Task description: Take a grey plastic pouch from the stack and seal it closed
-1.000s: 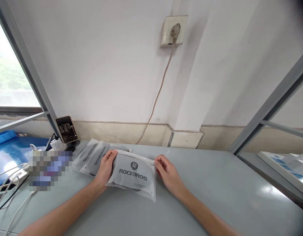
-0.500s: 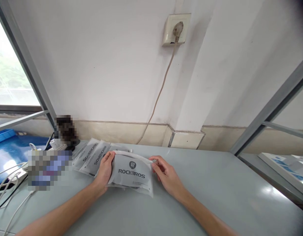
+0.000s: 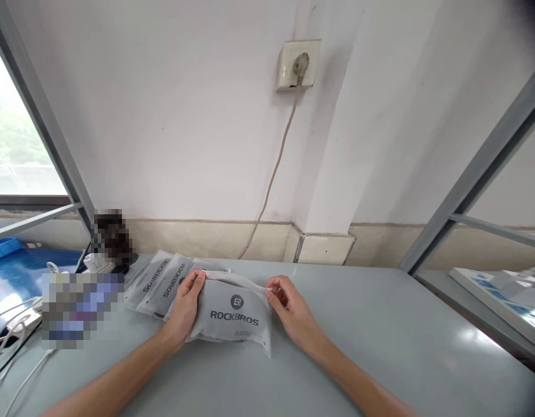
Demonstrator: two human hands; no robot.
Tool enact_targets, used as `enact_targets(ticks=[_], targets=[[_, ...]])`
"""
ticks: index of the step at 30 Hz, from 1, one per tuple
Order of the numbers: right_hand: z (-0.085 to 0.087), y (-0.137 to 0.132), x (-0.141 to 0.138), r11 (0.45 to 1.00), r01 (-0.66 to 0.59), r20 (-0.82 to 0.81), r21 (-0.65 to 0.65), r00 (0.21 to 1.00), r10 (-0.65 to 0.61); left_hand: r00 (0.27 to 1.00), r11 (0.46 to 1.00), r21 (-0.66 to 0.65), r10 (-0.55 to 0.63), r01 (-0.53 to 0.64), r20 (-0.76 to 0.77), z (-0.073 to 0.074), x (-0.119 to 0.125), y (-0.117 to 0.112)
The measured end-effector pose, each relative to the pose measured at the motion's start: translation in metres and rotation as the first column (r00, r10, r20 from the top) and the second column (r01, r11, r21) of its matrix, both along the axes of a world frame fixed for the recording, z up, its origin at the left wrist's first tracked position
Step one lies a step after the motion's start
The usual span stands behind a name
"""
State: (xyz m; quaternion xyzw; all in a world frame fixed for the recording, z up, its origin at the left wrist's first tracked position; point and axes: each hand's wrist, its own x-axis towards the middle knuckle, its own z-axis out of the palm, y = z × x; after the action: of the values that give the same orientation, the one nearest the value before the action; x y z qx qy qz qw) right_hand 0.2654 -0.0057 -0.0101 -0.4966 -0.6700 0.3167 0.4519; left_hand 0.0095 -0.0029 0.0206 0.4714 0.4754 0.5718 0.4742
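Note:
A frosted zip bag printed ROCKBROS is held up in front of me, its top edge toward the wall and something dark inside it. My left hand grips its upper left corner, thumb on the front face. At the upper right corner, my right hand pinches the end of the pale top strip between thumb and fingers. Behind my left hand, several similar ROCKBROS bags lie overlapping on the grey table.
White cables and a power strip lie at the left, beside blurred-out items. A blue tray stands beyond them. On the wall is a socket with a hanging cord. Metal frame posts flank the table; a white box sits far right.
The view has shifted slightly. Both hands keep hold of the bag's top corners; my right fingers have curled closer around the strip's end.

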Motion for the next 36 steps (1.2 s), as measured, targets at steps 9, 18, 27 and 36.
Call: enact_targets(ticks=[9, 18, 27, 36], targets=[[-0.0030, 0.0036, 0.0018, 0.998, 0.048, -0.016, 0.032, 0.999, -0.047, 0.996, 0.998, 0.038, -0.037, 0.040, -0.083, 0.0036, 0.0047, -0.0051], [-0.0054, 0.0036, 0.0021, 0.997, 0.059, -0.020, 0.043, 0.998, -0.058, 0.992, 0.998, 0.038, -0.036, 0.041, -0.122, 0.0008, 0.0043, -0.0041], [-0.0073, 0.0037, 0.0017, 0.998, 0.060, -0.022, 0.037, 0.998, -0.059, 0.984, 0.997, 0.032, -0.066, 0.072, -0.167, -0.0014, 0.0026, -0.0036], [-0.0076, 0.0054, -0.0003, 0.999, 0.050, -0.029, 0.019, 0.998, -0.049, 0.976, 0.997, 0.046, -0.057, 0.068, -0.208, 0.0012, 0.0037, -0.0061]])
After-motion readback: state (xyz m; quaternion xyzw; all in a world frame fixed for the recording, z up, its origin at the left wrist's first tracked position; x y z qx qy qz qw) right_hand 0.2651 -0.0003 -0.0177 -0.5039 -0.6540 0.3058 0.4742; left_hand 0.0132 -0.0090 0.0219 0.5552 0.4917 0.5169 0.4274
